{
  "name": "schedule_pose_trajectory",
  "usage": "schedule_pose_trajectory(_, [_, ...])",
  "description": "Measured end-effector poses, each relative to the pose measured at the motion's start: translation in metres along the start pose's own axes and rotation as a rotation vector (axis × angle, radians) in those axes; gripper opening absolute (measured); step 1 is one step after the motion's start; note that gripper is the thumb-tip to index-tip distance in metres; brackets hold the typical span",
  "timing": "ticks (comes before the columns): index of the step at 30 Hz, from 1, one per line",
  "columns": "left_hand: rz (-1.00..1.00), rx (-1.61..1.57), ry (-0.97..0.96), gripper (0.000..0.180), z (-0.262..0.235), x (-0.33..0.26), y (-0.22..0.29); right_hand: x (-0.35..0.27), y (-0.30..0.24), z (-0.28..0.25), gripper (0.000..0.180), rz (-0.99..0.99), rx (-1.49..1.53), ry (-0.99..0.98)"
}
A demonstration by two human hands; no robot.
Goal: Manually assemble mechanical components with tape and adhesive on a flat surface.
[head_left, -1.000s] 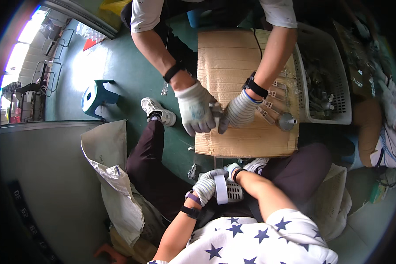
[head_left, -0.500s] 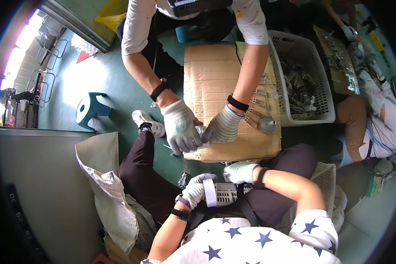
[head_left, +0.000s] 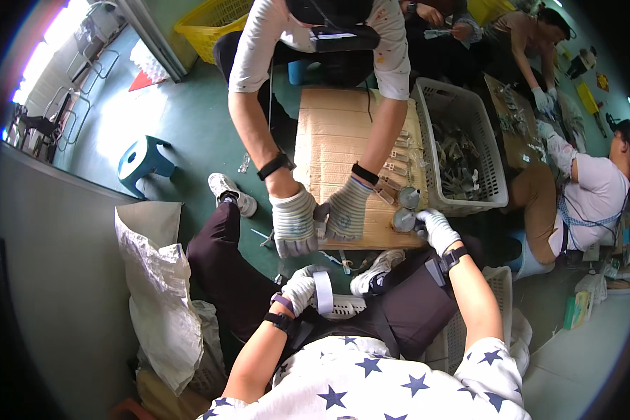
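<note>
My left hand (head_left: 299, 290), in a striped work glove, is closed on a white ring-shaped band (head_left: 323, 292) above my lap. My right hand (head_left: 437, 231), also gloved, reaches to the near right corner of the cardboard-topped table (head_left: 336, 133). Its fingers are closed at the edge of a round grey metal piece (head_left: 404, 220). A second round piece (head_left: 409, 197) lies just beyond that one. Several flat metal parts (head_left: 395, 168) line the table's right side. Opposite me, a co-worker's gloved hands (head_left: 320, 218) meet over the near edge, around something small and mostly hidden.
A white crate (head_left: 497, 164) of metal parts stands right of the table. A white basket (head_left: 346, 306) sits at my lap. On the left are a blue stool (head_left: 145, 165) and a white sack (head_left: 157, 294). Other people work at the far right.
My right hand has moved from my lap out to the table's right corner, where a second round piece now shows. My left hand keeps the white band. The view has shifted.
</note>
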State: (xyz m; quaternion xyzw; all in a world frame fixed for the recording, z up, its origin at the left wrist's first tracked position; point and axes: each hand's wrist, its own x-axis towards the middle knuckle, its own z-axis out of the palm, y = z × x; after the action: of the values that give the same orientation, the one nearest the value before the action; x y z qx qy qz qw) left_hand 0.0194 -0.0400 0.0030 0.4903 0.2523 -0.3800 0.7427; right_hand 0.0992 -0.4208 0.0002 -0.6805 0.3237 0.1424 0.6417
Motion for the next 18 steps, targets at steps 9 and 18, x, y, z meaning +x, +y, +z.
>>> schedule_pose_trajectory(9, [0.042,-0.067,-0.051,0.021,0.001,0.002,0.016,-0.073,-0.035,0.001,0.017,-0.162,-0.362,0.007])
schedule_pose_trajectory(18, [0.047,0.037,-0.148,0.029,-0.007,0.010,0.004,-0.156,-0.098,0.140,0.028,-0.563,-0.981,-1.017])
